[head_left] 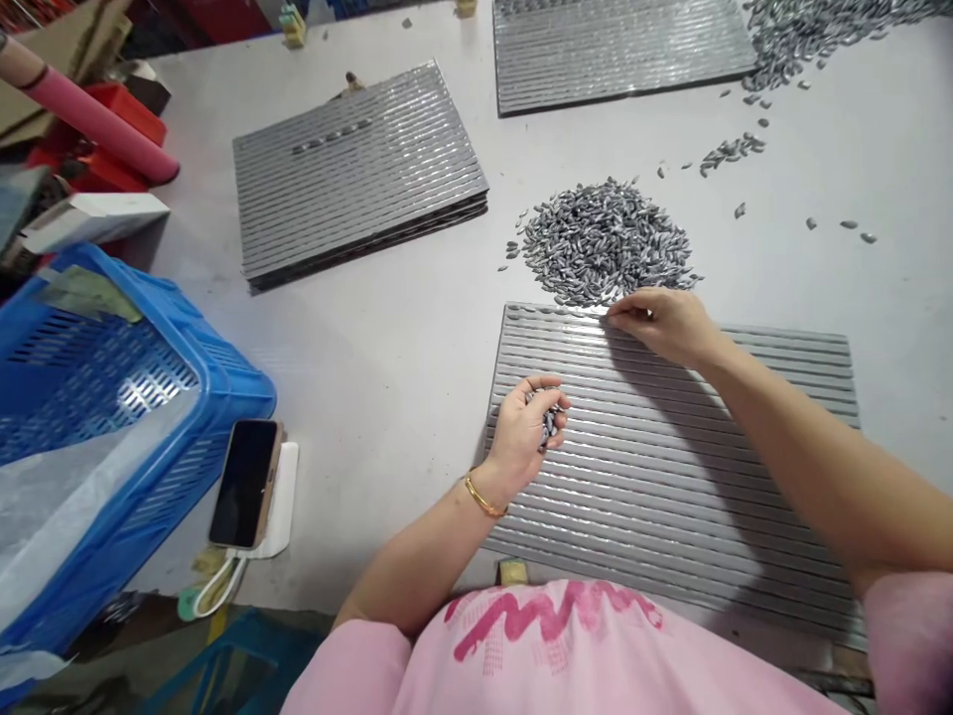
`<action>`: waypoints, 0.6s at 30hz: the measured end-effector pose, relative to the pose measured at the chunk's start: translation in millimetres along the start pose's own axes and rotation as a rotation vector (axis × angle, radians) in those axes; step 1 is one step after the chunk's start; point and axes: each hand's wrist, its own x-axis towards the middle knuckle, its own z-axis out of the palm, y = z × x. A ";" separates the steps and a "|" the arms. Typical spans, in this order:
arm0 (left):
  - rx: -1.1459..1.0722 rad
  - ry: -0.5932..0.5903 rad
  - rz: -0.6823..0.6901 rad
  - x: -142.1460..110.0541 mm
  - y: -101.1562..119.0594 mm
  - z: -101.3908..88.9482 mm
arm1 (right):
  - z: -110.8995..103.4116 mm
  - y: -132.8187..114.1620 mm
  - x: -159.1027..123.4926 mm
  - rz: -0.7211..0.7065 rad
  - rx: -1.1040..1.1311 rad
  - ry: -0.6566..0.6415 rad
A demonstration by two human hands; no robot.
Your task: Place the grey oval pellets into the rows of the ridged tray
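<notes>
Hands apart: left hand [525, 432] closed on seed-shaped grey pieces [549, 422], right hand [659, 326] at the ridged metal tray's [670, 516] 12 o'clock edge, by their heap [603, 243] — light, slippery, best pinched.

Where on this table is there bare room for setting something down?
Grey tabletop shows widest between the blue plastic crate, the phone, a ridged metal tray and the near tray. Another patch lies right of the grey seed pile. It is crowded where the right hand meets that pile.
</notes>
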 end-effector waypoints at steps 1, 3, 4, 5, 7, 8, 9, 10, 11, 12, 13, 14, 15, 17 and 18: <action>-0.001 -0.002 0.001 -0.2 -0.2 0.0 | 0.5 0.1 0.9 -0.005 -0.021 -0.005; -0.003 -0.010 -0.002 -0.3 -0.8 -0.4 | 1.4 0.7 0.3 -0.026 -0.081 0.012; -0.003 -0.013 -0.002 -0.3 -1.2 -0.7 | 1.8 1.3 -0.9 -0.040 -0.113 0.027; -0.003 -0.015 -0.002 -0.2 -1.6 -0.9 | 2.4 2.0 -2.3 -0.053 -0.143 0.040; -0.002 -0.016 0.005 0.0 -2.1 -1.1 | 3.9 3.1 -5.1 -0.072 -0.191 0.057; -0.002 -0.017 0.009 0.1 -2.3 -1.1 | 5.0 3.2 -6.4 -0.075 -0.209 0.062; -0.004 -0.018 0.011 0.2 -2.4 -0.9 | 6.2 2.9 -7.3 -0.073 -0.223 0.067; -0.006 -0.020 0.010 0.2 -2.5 -0.8 | 7.6 2.3 -8.0 -0.068 -0.234 0.072; -0.009 -0.021 0.009 0.2 -2.5 -0.6 | 9.0 1.2 -8.4 -0.059 -0.241 0.079; -0.013 -0.022 0.008 0.3 -2.5 -0.5 | 10.4 -0.1 -8.6 -0.049 -0.247 0.089; -0.016 -0.024 0.007 0.3 -2.5 -0.6 | 11.5 -1.5 -8.7 -0.041 -0.251 0.098; -0.019 -0.025 0.007 0.3 -2.5 -0.7 | 12.5 -2.9 -8.7 -0.035 -0.252 0.105; -0.022 -0.026 0.006 0.5 -2.4 -1.0 | 13.2 -4.1 -8.7 -0.032 -0.253 0.109; -0.031 -0.027 0.003 0.8 -2.2 -1.8 | 14.0 -5.6 -8.9 -0.031 -0.252 0.112; -0.036 -0.026 -0.002 0.9 -2.0 -2.1 | 14.1 -5.6 -9.0 -0.033 -0.251 0.110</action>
